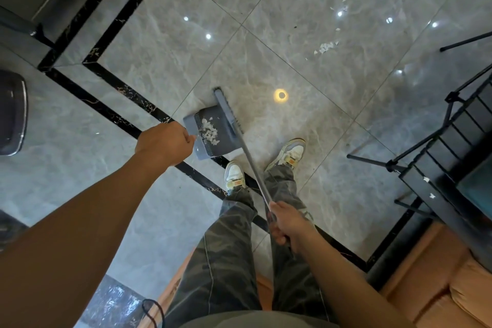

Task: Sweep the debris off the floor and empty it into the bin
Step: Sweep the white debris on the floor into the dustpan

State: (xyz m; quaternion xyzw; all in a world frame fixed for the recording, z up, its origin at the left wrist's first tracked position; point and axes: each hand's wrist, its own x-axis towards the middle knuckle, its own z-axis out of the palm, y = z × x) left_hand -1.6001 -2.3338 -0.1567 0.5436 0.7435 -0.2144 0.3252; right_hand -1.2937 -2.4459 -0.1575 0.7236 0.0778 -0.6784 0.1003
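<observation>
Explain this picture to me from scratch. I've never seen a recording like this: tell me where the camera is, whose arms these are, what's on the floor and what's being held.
There is no machine here. A person wears a wide-angle camera on the head, looking down, so you see their own body from above. The left hand grips the grey dustpan at its edge; the pan's handle is hidden under the fist. The right hand is wrapped round the long handle of the broom, whose head lies against the dustpan's open side. A pile of white scraps already lies in the dustpan. More loose scraps lie scattered farther away on the glossy grey floor tiles. The bright dots are lamp reflections. I cannot pick out a bin for certain.
</observation>
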